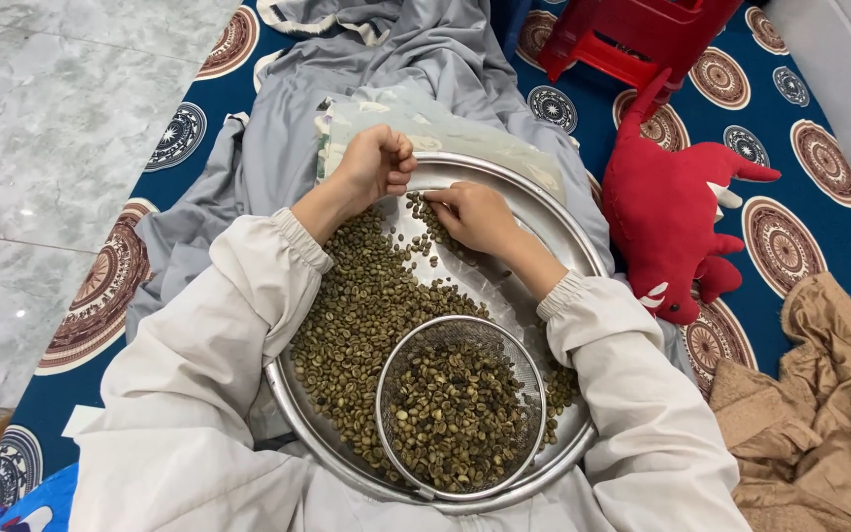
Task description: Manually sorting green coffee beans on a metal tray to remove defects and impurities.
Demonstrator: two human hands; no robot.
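Steel round tray (554, 212) on my lap, loaded with greenish unroasted coffee beans (361, 305). My left hand (376, 163) hovers at the tray's far rim, fingers curled into a loose fist; can't tell what's inside. My right hand (475, 217) rests palm-down on the tray's bare patch, fingertips pressed together on a thin string of beans at the far edge. Wire mesh sieve (460, 404) sits in the near part of the tray, also holding beans. Red plush toy (672, 212) just right of the tray on the blue patterned mat (179, 138); tan cloth (819, 424) further right.
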